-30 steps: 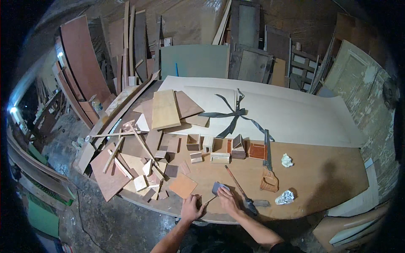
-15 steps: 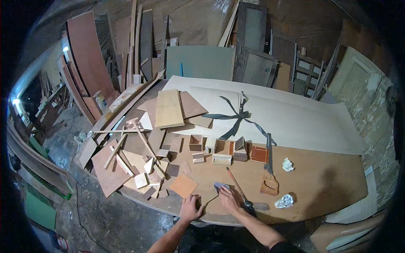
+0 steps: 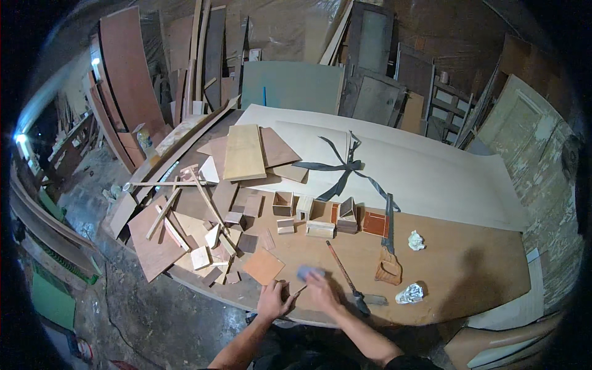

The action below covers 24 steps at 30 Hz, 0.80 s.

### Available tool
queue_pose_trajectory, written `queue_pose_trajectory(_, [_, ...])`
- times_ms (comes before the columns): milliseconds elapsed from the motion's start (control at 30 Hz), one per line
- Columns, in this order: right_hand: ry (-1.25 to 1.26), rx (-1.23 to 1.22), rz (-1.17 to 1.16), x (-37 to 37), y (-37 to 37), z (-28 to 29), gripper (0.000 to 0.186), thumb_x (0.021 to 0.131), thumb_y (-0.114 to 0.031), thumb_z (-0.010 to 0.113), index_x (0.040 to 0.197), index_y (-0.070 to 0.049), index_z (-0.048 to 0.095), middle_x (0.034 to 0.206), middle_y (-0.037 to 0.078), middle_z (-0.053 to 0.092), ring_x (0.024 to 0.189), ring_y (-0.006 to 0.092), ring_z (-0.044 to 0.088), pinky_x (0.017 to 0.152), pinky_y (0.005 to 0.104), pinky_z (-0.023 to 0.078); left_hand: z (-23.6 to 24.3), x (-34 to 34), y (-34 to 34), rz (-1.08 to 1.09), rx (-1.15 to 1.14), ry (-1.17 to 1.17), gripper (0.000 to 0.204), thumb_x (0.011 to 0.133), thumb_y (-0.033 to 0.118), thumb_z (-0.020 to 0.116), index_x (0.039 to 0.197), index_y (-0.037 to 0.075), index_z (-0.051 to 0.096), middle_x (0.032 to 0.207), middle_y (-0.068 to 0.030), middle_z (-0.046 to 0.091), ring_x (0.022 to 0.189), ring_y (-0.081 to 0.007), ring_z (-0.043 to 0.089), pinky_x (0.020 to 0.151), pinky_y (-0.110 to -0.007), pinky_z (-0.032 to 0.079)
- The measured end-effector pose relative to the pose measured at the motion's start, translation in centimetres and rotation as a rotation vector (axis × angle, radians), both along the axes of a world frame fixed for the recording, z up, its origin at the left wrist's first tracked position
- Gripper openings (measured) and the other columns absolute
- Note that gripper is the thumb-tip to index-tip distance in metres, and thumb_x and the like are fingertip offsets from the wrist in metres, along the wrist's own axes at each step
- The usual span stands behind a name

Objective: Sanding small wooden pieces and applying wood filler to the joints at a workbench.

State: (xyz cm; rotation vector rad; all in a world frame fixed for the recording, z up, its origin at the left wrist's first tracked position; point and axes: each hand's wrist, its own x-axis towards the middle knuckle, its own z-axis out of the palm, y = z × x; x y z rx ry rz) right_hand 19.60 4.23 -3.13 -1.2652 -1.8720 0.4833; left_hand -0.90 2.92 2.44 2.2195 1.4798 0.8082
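Near the front edge of the workbench (image 3: 468, 296), my left hand (image 3: 274, 300) is closed, thumb and fingers pinching a thin wooden strip (image 3: 301, 289) at the bench top. My right hand (image 3: 321, 292), just right of it and blurred, grips a small blue-grey pad (image 3: 310, 272) that looks like folded sandpaper. The pad is just beyond the strip's far end; whether they touch cannot be made out. A square orange-brown wood piece (image 3: 264, 266) lies just beyond my left hand. To the right of my right hand lies a long thin tool with a dark end (image 3: 348, 277).
Small wooden boxes (image 3: 320, 229) stand mid-bench. A handsaw (image 3: 388, 265), crumpled white paper (image 3: 416, 240) and crumpled foil (image 3: 410, 293) lie right. Wood offcuts (image 3: 200, 258) crowd the left. Dark straps (image 3: 349, 166) lie across a large white sheet (image 3: 444, 172) at the back.
My right hand has moved a little left with the blue-grey pad and is now blurred. My left hand stays at the strip. The whole view has shifted slightly.
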Motion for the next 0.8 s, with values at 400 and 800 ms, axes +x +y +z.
queue_pose_trajectory(400, [-0.163, 0.102, 0.146, -1.8, -1.5, 1.5, 0.033, 0.08, 0.002, 0.054, 0.11, 0.005, 0.067, 0.124, 0.021, 0.062, 0.122, 0.0329, 0.055, 0.106, 0.043, 0.041, -1.2, -1.1, 0.0, 0.023, 0.012, 0.019, 0.051, 0.078, 0.038, 0.072, 0.113, 0.003, 0.058, 0.105, -0.0152, 0.058, 0.098, -0.0333, 0.057, 0.087, -0.043, 0.042])
queue_pose_trajectory(800, [-0.132, 0.085, -0.028, 0.0, -0.3, 0.7, 0.037, 0.08, 0.003, 0.053, 0.115, 0.007, 0.064, 0.126, 0.02, 0.061, 0.124, 0.0342, 0.054, 0.106, 0.0417, 0.041, -0.8, -0.6, 0.1, 0.007, 0.001, 0.01, 0.048, 0.079, 0.035, 0.072, 0.112, 0.004, 0.058, 0.11, -0.0151, 0.058, 0.104, -0.033, 0.055, 0.091, -0.044, 0.041])
